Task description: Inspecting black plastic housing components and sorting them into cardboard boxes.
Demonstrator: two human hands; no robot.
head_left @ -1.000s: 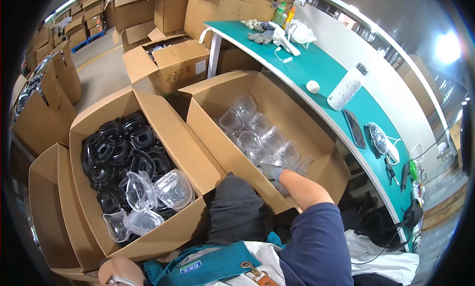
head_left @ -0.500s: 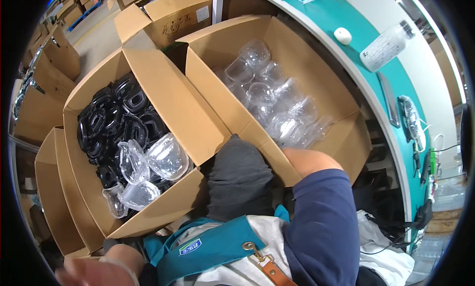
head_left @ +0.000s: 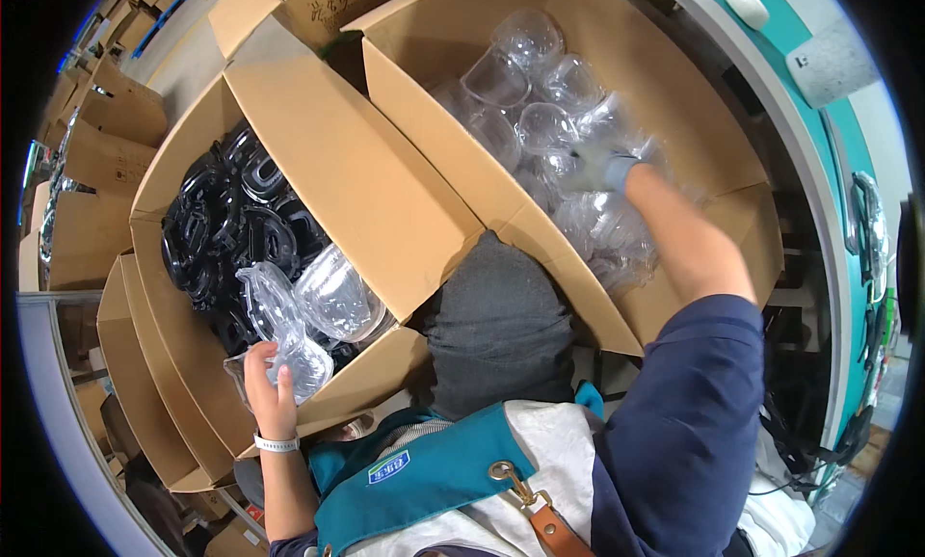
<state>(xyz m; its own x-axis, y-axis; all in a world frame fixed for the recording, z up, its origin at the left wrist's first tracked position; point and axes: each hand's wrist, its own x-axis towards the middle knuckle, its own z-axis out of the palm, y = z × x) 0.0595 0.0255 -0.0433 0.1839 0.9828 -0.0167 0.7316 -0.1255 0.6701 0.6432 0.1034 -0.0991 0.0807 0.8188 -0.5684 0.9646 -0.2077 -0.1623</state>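
While seemingly touching left hand (head_left: 273, 384): clear lens (head_left: 289, 359)

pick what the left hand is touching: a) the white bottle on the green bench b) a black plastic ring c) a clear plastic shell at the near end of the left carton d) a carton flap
c: the left hand rests on a clear plastic shell lying over the black plastic parts in the left carton.

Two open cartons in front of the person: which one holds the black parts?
The left carton, the one the left hand reaches into. It holds black ring-shaped parts plus some clear shells; the right carton holds only clear shells.
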